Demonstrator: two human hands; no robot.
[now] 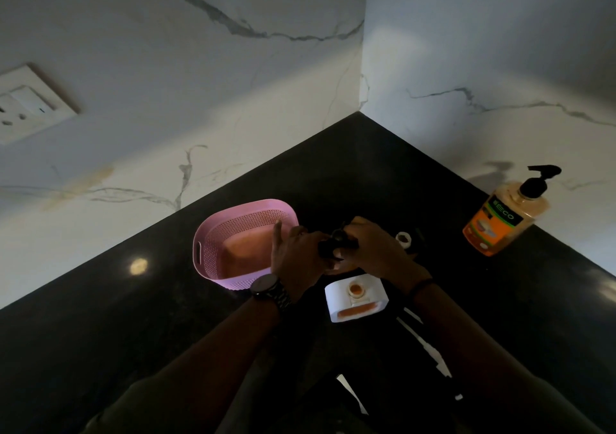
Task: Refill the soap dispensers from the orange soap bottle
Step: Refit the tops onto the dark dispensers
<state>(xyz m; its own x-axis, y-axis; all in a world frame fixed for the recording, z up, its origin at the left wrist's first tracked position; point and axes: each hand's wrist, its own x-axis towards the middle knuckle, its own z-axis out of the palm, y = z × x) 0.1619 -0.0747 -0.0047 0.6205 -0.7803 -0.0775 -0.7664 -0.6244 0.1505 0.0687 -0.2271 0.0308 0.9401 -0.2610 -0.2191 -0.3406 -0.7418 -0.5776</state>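
The orange soap bottle (503,220) with a black pump stands at the right, against the marble wall. A white dispenser (356,298) with an open round neck showing orange soap sits on the black counter (133,317) just in front of my hands. My left hand (296,253) and my right hand (376,247) meet above it, both closed around a small black object (335,245), apparently a pump cap. The left index finger points up. What lies under my hands is hidden.
A pink perforated basket (233,243) holding an orange block stands left of my hands. A small white ring-shaped piece (403,237) lies right of them. Marble walls meet in a corner behind. A wall socket (26,106) is at the far left.
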